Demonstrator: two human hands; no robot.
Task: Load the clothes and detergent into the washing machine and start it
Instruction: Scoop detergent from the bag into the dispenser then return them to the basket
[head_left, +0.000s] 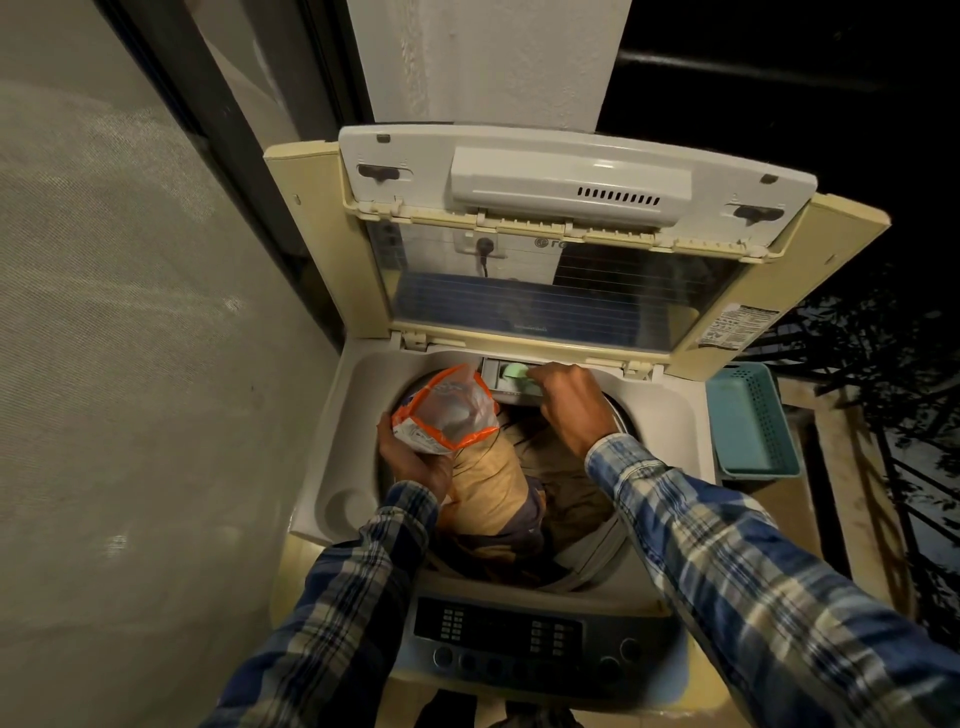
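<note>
The top-loading washing machine (311, 208) is yellowed cream, its lid (519, 156) pale grey. The detergent pouch (447, 415) is orange, white and clear; the small piece (515, 372) at the far rim is pale green. The clothes (493, 483) are tan, navy and brown. The slotted basket (748, 421) at right is teal. The shirt sleeves (727, 545) are blue-and-cream plaid.
</note>
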